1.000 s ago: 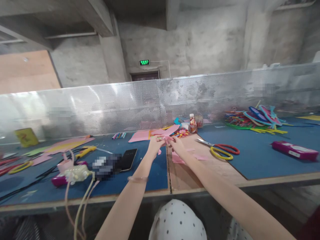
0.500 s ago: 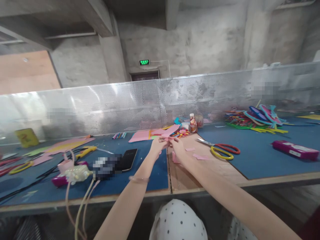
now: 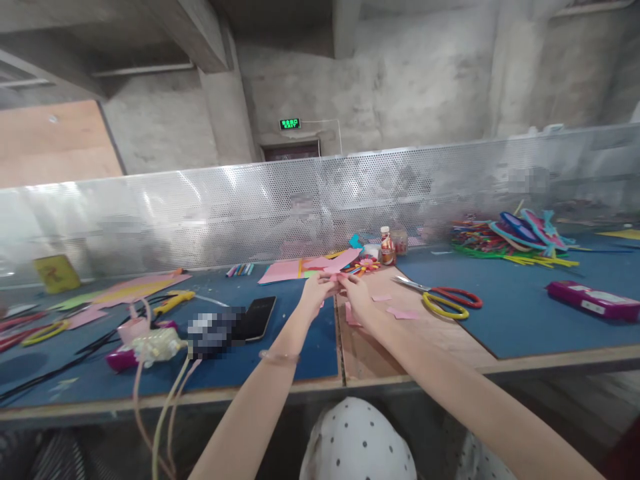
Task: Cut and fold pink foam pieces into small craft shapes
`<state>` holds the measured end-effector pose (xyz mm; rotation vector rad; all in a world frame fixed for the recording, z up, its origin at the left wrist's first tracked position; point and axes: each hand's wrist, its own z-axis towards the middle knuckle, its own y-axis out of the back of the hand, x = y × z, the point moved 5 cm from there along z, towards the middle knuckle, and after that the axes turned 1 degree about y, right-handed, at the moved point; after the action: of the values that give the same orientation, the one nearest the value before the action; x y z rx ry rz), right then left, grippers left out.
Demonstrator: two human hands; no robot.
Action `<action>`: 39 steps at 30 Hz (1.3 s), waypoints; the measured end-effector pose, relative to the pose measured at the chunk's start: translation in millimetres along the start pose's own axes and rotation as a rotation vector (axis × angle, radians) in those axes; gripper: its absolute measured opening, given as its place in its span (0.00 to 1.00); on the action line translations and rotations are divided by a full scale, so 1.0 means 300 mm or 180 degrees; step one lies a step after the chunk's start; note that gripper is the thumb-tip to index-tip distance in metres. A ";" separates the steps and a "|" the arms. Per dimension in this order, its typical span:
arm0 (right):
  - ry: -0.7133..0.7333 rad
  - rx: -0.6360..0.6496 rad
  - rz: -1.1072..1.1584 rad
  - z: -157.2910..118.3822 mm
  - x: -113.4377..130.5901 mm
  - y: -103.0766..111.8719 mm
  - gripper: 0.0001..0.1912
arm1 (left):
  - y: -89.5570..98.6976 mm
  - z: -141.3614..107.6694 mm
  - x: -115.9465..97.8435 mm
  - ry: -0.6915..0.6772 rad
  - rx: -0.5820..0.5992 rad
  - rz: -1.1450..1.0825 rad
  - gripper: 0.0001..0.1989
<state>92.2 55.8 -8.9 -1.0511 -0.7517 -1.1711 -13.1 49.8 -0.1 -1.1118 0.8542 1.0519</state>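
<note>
Pink paper (image 3: 337,275), mostly hidden, is pinched between the left hand (image 3: 319,289) and the right hand (image 3: 354,291) over the middle of the tabletop (image 3: 320,353); each grip is closed on it. Small pink scraps (image 3: 404,313) lie right of the right hand. Just beyond the hands rests a pink sheet (image 3: 280,271). Farther right lie scissors (image 3: 429,293) with red and yellow handles; to the left, a black phone (image 3: 260,319).
</note>
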 end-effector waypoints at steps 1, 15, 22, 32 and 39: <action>-0.0015 0.0024 -0.0001 -0.002 -0.001 -0.002 0.15 | 0.000 0.000 0.000 0.0002 0.0014 -0.0027 0.15; 0.0191 0.0035 -0.1104 0.040 0.032 0.055 0.13 | 0.039 -0.011 0.001 0.0668 -0.0025 -0.0147 0.07; 0.0276 0.0459 -0.1176 0.023 0.018 0.011 0.12 | 0.030 -0.027 -0.001 0.0638 0.0004 0.0153 0.03; 0.0283 0.0823 -0.1108 0.009 0.026 0.002 0.07 | 0.043 -0.019 0.015 0.0726 0.0036 0.0220 0.10; 0.0116 0.0817 -0.0895 0.008 0.024 0.004 0.06 | 0.039 -0.022 0.017 0.0740 0.0123 0.0302 0.15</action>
<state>95.1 55.4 -1.9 -0.7241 -1.0156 -1.2873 -23.1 45.6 -9.7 -1.1853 1.1170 0.9915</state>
